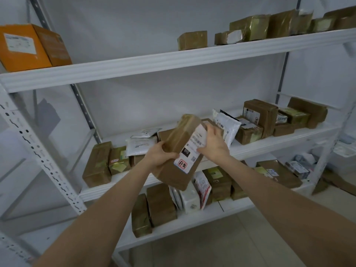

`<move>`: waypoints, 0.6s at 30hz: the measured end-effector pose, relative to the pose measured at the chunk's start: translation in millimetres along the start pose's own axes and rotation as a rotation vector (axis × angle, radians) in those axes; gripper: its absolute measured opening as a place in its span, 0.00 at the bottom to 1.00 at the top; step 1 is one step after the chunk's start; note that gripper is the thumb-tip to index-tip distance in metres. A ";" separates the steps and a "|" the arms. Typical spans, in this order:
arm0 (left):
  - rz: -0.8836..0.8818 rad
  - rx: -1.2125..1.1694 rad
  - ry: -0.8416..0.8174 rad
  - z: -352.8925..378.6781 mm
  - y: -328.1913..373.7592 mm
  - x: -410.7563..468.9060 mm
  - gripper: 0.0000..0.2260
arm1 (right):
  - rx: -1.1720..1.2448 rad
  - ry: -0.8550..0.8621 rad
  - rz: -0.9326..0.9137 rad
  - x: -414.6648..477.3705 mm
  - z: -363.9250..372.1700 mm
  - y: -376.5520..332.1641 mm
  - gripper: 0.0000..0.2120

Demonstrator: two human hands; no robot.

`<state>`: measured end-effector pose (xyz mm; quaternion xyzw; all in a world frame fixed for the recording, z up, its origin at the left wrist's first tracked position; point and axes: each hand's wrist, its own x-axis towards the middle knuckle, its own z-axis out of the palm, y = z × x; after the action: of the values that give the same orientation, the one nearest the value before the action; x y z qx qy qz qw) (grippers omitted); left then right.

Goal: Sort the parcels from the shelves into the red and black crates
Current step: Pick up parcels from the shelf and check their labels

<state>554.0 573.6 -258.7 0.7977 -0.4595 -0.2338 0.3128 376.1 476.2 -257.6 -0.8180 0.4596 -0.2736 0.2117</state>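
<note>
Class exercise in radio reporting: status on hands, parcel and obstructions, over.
Left hand grips brown parcel at left edge; right hand holds labelled side. Parcel tilted, held before middle shelf. Nothing in front blocking it.

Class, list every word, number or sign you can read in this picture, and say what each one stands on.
"010": on a black patch of the white label on the brown parcel that the left hand and right hand hold.
Red stamp on that label: too blurred to read.
The rest of that label: too small to read.
Sticker on the orange box: too blurred.
</note>
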 end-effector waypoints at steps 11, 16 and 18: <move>-0.164 -0.603 -0.021 9.2 -12.9 -14.9 0.28 | 0.674 -0.227 0.390 -12.1 28.0 2.5 0.25; -0.143 -0.620 -0.008 10.8 -18.7 -23.4 0.21 | 0.644 -0.218 0.359 -13.3 32.4 4.8 0.17; -0.142 -0.639 0.010 11.8 -21.0 -27.9 0.21 | 0.640 -0.223 0.350 -15.2 33.2 2.6 0.15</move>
<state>545.6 602.8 -279.6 0.6904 -0.3045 -0.3834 0.5326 389.3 491.3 -288.3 -0.6443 0.4579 -0.2724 0.5487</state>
